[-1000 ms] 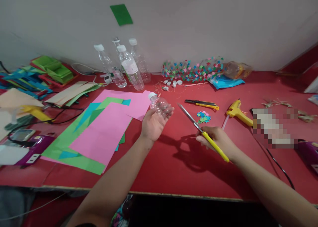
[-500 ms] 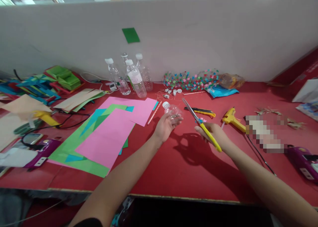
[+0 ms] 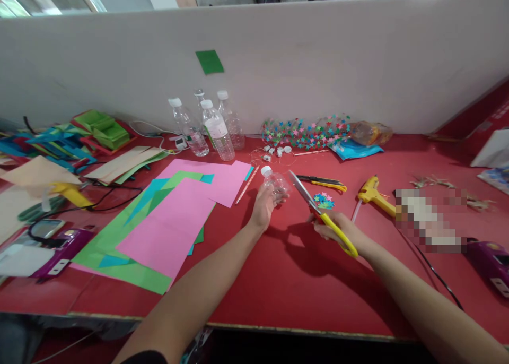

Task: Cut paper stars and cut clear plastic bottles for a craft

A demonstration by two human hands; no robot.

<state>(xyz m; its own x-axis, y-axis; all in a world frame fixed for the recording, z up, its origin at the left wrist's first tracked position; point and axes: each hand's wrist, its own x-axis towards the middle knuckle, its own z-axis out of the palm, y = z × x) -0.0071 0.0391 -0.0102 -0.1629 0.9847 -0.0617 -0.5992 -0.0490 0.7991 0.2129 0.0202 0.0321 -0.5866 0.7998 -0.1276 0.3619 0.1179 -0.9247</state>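
My left hand (image 3: 263,206) is closed around the cut-off top of a clear plastic bottle (image 3: 278,183), its white cap tilted up and to the left. In my right hand (image 3: 338,230) is a pair of scissors (image 3: 333,226) with yellow handles. Their metal blades point up and left at the bottle top's right side, and whether they touch it I cannot tell. Just beyond the right hand lies a small pile of star sequins (image 3: 323,200). A utility knife (image 3: 324,182) with a yellow end rests behind that pile.
Coloured paper sheets (image 3: 167,231) cover the left of the red table (image 3: 254,279). Several plastic bottles (image 3: 220,136) stand against the partition, beside a star-covered bottle (image 3: 304,132). To the right are a yellow glue gun (image 3: 374,196) and its cable (image 3: 433,271). A striped pencil (image 3: 247,184) lies near the paper.
The scissors have shifted slightly down and left, closer to the bottle top. More of the star pile shows beside my right hand. My left hand keeps its hold.
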